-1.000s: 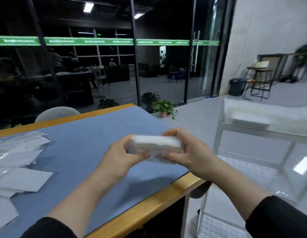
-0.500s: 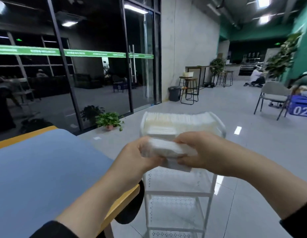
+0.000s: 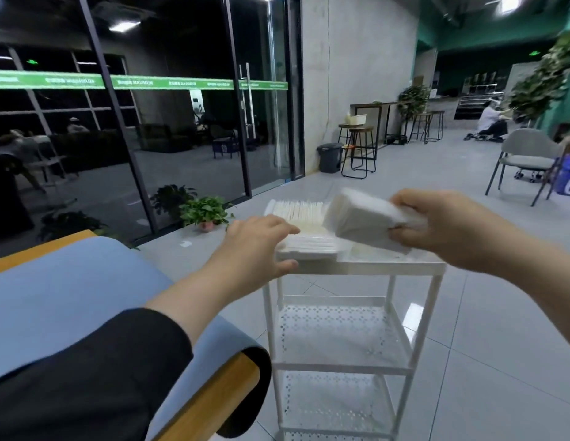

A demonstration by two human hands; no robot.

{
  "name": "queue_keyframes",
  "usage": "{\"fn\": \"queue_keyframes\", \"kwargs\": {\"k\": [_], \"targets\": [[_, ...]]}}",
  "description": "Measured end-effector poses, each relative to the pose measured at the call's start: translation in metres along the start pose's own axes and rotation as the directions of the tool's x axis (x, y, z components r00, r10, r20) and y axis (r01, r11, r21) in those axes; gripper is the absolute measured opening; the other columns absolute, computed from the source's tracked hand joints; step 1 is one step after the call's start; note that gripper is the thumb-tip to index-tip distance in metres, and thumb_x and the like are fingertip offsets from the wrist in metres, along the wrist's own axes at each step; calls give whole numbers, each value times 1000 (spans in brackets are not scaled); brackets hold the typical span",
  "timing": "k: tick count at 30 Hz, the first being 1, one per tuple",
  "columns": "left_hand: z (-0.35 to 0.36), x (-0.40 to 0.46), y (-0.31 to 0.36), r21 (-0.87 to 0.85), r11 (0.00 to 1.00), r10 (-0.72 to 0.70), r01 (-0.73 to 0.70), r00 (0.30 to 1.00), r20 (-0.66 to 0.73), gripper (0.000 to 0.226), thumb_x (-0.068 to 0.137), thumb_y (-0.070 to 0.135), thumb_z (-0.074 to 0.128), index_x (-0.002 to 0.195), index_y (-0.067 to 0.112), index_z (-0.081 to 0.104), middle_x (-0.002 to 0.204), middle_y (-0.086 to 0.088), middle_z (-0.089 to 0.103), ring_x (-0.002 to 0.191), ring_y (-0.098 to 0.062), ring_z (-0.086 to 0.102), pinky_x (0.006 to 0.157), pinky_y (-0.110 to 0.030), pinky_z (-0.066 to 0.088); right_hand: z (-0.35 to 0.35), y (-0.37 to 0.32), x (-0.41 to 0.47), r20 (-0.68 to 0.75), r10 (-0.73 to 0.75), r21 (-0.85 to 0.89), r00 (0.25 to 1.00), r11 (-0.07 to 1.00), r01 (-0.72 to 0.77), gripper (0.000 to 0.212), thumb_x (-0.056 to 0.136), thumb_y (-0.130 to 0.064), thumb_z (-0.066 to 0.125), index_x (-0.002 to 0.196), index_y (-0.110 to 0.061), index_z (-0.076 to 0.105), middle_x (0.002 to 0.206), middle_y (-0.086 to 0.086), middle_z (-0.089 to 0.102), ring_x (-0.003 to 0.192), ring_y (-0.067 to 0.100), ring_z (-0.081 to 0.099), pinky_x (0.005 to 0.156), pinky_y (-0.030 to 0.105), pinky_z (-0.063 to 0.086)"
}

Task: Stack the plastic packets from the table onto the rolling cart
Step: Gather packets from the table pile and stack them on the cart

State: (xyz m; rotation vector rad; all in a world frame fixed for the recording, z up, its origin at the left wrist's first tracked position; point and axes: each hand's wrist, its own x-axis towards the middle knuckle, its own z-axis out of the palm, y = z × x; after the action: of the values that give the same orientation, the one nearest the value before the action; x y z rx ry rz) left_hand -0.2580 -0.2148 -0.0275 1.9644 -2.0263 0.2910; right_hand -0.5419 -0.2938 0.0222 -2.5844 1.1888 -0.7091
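Jutting left from right hand [image 3: 443, 229] grip, packet bundle [image 3: 361, 219]

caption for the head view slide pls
Right hand carries packet bundle over rolling cart; left hand touches stacked packets.

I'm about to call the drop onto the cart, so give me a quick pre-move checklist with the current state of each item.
1. Bundle of packets gripped: ok, the right hand holds it at one end, fingers curled round it.
2. Bundle over the rolling cart: ok, it is tilted above the top shelf.
3. Landing spot free: cannot tell, the bundle hides the right part of the shelf.
4. Packets already on the cart steadied: ok, the left hand rests on the near stack with straight fingers.
5. Left hand clear of the drop: ok, it is to the left of the bundle.
6. Bundle squared up: cannot tell, it is blurred.
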Motion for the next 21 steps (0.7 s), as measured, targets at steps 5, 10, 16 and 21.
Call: {"fn": "queue_keyframes", "kwargs": {"k": [5, 10, 16, 21], "targets": [[20, 36, -11, 104, 990, 89, -90, 996, 8, 41, 95, 51, 61, 134, 39, 59, 142, 15, 54, 134, -12, 42, 101, -35, 25, 8, 2, 9, 45, 14, 19, 999, 1000, -15, 21, 87, -29, 74, 101, -38, 62, 85, -10, 66, 71, 8, 57, 61, 28, 45], [28, 58, -18, 28, 999, 34, -33, 998, -55, 33, 97, 47, 63, 128, 35, 61, 116, 15, 60, 114, -14, 49, 86, -31, 21, 19, 1, 14, 159, -5, 36, 987, 999, 0, 28, 81, -33, 78, 102, -44, 63, 97, -19, 63, 86, 0, 57, 74, 24, 45], [22, 62, -23, -238, 970, -63, 57, 998, -17, 19, 89, 38, 76, 103, 29, 68, 112, 9, 62, 94, -17, 49, 83, -32, 37, 31, -6, 37, 220, -10, -87, 975, 996, 30, 34, 82, -37, 76, 112, -44, 62, 107, -19, 63, 100, 11, 58, 89, 37, 48], [17, 69, -30, -374, 918, -128, 131, 991, 33, 10, 86, 30, 79, 91, 30, 70, 101, 13, 63, 99, -18, 61, 79, -29, 51, 38, -13, 63, 246, 9, -123, 969, 992, 22, 32, 82, -39, 74, 109, -46, 59, 111, -15, 65, 92, 17, 63, 85, 46, 55]]}}
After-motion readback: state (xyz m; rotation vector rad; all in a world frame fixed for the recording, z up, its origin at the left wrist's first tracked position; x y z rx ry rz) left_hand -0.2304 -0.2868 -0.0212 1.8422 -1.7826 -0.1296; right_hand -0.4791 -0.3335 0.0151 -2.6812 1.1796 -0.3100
